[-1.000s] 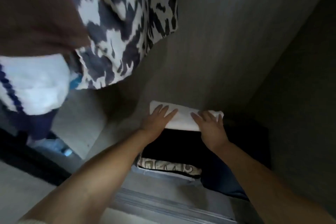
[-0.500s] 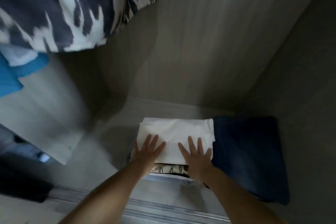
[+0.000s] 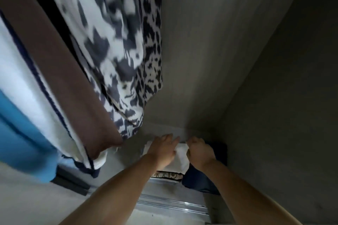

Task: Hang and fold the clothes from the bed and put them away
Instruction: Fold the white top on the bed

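White folded cloth [image 3: 180, 159] under left hand [image 3: 161, 151], right hand [image 3: 200, 152]

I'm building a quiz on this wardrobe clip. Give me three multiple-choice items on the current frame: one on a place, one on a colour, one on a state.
1. Where does the folded white garment lie?
A. On top of a stack on the wardrobe floor
B. On a hanger
C. On a bed

2. What colour is the folded garment just right of that stack?
A. Red
B. Dark blue
C. Yellow

3. How is the left hand placed?
A. Raised to the hanging clothes
B. Clenched in the air, holding nothing
C. Laid on the white garment, fingers extended

Key:
1 A: a patterned folded piece shows beneath its front edge.
2 B: navy fabric lies under and in front of the right hand.
3 C: the palm rests on the white cloth, fingers reaching toward the back wall.
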A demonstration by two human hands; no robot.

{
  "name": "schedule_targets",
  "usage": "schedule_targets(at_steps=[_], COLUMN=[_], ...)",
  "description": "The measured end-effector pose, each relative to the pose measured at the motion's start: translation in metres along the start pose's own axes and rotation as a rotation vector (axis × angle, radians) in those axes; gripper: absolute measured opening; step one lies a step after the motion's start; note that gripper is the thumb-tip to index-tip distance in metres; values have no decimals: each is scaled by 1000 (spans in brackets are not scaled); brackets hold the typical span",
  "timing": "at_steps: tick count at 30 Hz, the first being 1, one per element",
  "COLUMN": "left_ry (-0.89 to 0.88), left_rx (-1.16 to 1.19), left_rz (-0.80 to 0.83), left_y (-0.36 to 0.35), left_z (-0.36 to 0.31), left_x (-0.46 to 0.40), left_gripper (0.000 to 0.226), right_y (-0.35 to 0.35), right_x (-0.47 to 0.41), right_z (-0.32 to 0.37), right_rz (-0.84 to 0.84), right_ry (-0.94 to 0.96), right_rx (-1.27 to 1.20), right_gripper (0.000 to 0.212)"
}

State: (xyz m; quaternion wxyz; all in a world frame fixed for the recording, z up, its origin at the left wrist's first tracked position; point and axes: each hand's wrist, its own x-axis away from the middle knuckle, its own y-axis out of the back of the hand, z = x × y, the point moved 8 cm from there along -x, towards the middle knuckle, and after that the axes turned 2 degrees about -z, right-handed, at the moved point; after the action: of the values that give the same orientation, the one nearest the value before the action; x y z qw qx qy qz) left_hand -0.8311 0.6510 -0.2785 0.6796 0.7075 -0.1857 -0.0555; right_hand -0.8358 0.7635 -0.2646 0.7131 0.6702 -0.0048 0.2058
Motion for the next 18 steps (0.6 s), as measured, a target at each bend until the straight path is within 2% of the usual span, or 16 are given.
schedule_targets(at_steps=[8, 12, 18], left_ry=[26, 7, -151], left_rx=[64, 103, 67], left_rz=[-155, -168, -160], left_y=[153, 196, 235], left_z=[-28, -46, -88], left_x=[51, 66, 90], left_gripper=[56, 60, 58], right_y=[132, 163, 189], right_x=[80, 112, 172], right_z=[7, -3, -25], right_rz=[-112, -150, -250], right_ry=[32, -24, -197], right_rx=[22, -2, -53], right_gripper=[41, 40, 39])
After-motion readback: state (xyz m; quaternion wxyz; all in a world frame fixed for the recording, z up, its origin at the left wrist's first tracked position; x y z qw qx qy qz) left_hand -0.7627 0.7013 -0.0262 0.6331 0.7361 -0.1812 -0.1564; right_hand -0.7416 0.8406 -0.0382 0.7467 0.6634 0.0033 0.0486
